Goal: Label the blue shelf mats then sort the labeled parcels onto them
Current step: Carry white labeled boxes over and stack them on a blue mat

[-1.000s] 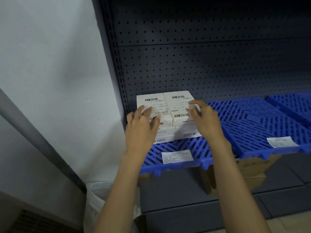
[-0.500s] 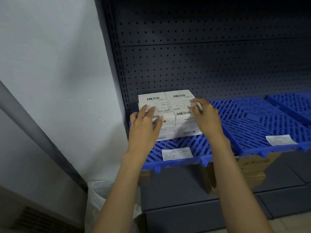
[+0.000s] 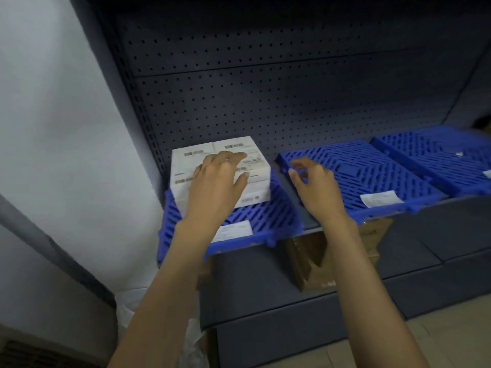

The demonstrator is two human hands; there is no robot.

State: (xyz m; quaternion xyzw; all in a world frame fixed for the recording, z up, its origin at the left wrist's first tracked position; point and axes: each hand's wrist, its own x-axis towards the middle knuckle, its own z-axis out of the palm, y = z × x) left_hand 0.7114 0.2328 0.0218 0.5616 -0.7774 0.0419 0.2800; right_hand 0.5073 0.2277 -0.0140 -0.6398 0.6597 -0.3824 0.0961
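Note:
A stack of white labelled parcels sits at the back of the leftmost blue shelf mat, which carries a white label near its front edge. My left hand lies over the parcels' front and top with fingers spread. My right hand hovers to the right of the parcels, over the gap beside the middle blue mat, fingers loosely curled and holding nothing. The middle mat has its own label. A third blue mat lies further right.
The mats rest on a dark shelf with a perforated back panel. Brown cardboard boxes stand on the lower shelf. A white wall borders the left, with a white bag below. Tiled floor shows at bottom right.
My right hand has come off the parcels and moved right, over the gap by the middle mat. The left hand stays on the stack. The camera has shifted, showing more shelf to the right.

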